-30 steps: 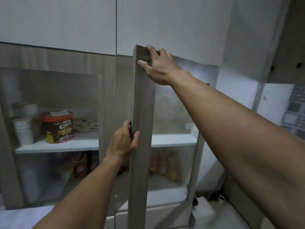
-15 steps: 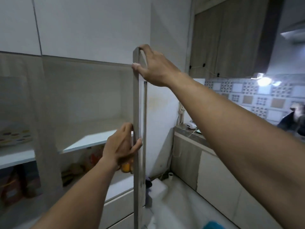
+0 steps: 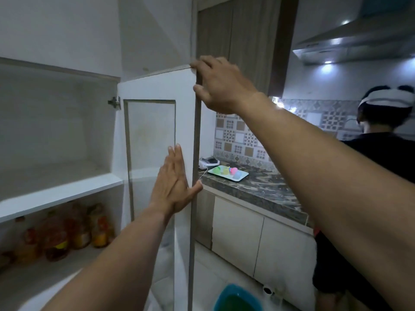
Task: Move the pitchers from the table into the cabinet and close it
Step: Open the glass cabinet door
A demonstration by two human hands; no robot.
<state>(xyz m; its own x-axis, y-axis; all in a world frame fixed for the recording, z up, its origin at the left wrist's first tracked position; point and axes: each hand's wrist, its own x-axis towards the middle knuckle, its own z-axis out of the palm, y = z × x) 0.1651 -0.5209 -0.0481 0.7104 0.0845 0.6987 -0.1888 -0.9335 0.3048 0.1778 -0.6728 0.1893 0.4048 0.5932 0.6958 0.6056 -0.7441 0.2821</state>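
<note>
Your right hand (image 3: 221,84) is clamped on the top corner of the one open cabinet door (image 3: 157,90); your left hand (image 3: 174,182) lies flat against its inner face, fingers together. No pitcher shows; one shelf (image 3: 58,194) left of the door is bare.

Home kitchen: tiled backsplash (image 3: 242,140), range hood (image 3: 359,41).

Both bare forearms extended forward and upward. Left hand (image 3: 174,185): flat, fingers straight and together, palm pressed to the inner face of the cabinet door (image 3: 184,122), thumb hooked round its free edge. Right hand (image 3: 221,84): higher, fingers curled over the door's top corner, thumb against the edge.
</note>
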